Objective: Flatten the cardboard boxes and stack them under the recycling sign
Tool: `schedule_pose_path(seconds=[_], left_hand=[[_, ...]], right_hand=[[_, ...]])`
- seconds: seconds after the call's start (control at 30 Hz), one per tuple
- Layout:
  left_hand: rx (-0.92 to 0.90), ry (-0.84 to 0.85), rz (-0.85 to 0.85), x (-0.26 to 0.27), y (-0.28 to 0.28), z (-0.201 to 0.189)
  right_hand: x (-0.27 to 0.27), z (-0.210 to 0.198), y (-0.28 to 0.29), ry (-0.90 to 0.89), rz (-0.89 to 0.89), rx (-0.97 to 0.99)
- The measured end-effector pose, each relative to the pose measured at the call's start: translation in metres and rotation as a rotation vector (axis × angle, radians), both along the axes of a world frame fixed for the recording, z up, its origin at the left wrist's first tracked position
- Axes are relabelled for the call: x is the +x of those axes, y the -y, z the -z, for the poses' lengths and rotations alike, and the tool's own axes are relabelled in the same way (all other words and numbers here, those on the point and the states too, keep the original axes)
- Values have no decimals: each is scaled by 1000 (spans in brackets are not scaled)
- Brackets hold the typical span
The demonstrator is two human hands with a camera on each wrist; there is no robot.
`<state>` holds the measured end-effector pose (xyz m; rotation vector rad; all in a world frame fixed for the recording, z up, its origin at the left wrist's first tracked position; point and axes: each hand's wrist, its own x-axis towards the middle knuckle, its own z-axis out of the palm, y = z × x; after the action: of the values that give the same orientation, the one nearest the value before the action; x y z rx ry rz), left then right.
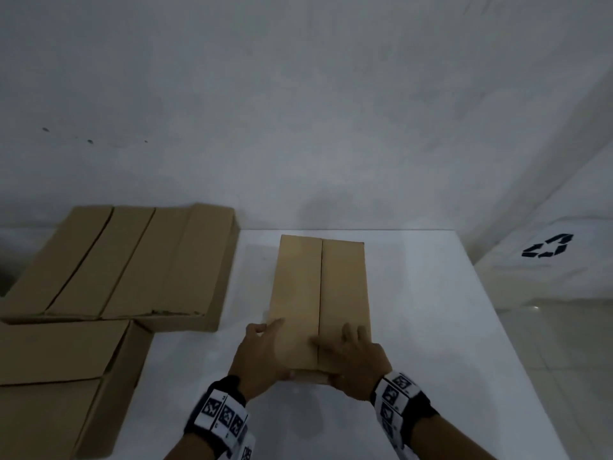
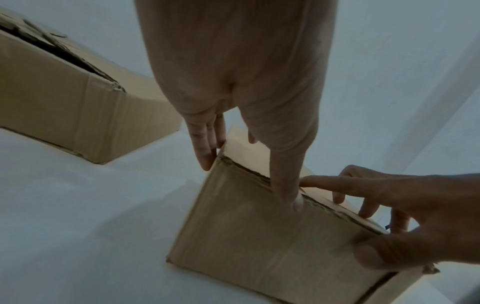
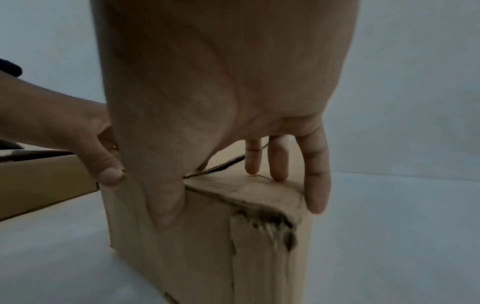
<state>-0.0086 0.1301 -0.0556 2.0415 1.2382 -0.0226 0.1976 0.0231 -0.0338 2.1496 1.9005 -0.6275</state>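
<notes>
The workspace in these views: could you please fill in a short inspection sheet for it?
Surface: white table, bare around the middle box.
Job's things: narrow cardboard box still assembled, its top flaps closed along a centre seam; near right corner torn, as the right wrist view shows. Two larger boxes on the left, also unflattened. Recycling sign low on the right wall, nothing stacked beneath it.
Clutter: nothing seen.
Grippers: left hand grips the box's near left corner; right hand presses its fingers on the top, thumb on the near face.
Cables: nothing seen.
Surroundings: plain white walls, glossy floor tiles at right.
</notes>
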Motion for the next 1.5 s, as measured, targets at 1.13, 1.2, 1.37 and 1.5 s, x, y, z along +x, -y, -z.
schedule_pose_path(seconds=[1.13,1.2,1.37,1.5], left_hand=[[146,161,-149,1,33,-16],[138,323,-383,-5,33,-16],[150,406,-752,-17,15,-4],[-38,225,-753,-24,3,7]], right_hand=[[19,-9,40,-281,225,487],[25,-12,42,-305,363,572],[63,-7,59,-300,776,586],[80,10,76,-274,1015,394]])
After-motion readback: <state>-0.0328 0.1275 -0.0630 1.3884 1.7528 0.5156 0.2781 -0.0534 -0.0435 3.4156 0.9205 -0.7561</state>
